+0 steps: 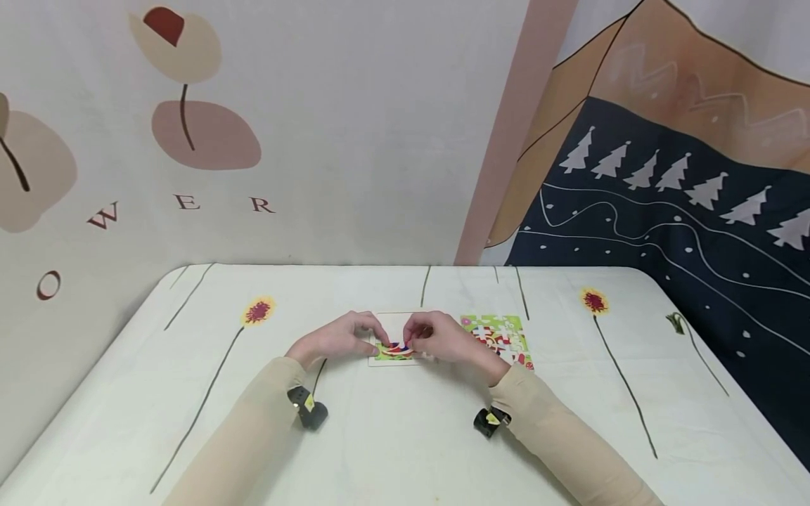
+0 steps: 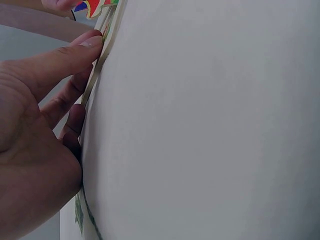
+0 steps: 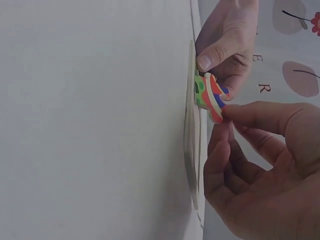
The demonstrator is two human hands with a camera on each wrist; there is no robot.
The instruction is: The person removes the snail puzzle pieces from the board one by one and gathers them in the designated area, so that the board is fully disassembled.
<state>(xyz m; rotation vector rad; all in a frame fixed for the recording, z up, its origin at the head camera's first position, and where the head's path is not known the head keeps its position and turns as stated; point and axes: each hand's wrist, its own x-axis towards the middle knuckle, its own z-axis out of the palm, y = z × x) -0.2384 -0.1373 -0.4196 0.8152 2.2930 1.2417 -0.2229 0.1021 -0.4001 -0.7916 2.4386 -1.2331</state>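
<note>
A jigsaw tray (image 1: 389, 323) with a thin raised frame lies flat on the table, green pieces (image 1: 387, 355) along its front part. My right hand (image 1: 446, 339) pinches a red, white and blue puzzle piece (image 3: 216, 100) between thumb and fingertips, tilted up over the tray. On the tray's left side rests my left hand (image 1: 342, 339); its thumb (image 2: 75, 55) touches the pieces near the frame, its fingers loosely bent along the edge. In the right wrist view the left fingertips are close to the tilted piece; whether they touch it is hard to tell.
Just right of the tray, partly behind my right wrist, lies a patch of colourful puzzle pieces (image 1: 509, 330) with green borders. The white tablecloth (image 1: 392, 436) has printed flowers. A patterned curtain (image 1: 380, 140) hangs behind the table.
</note>
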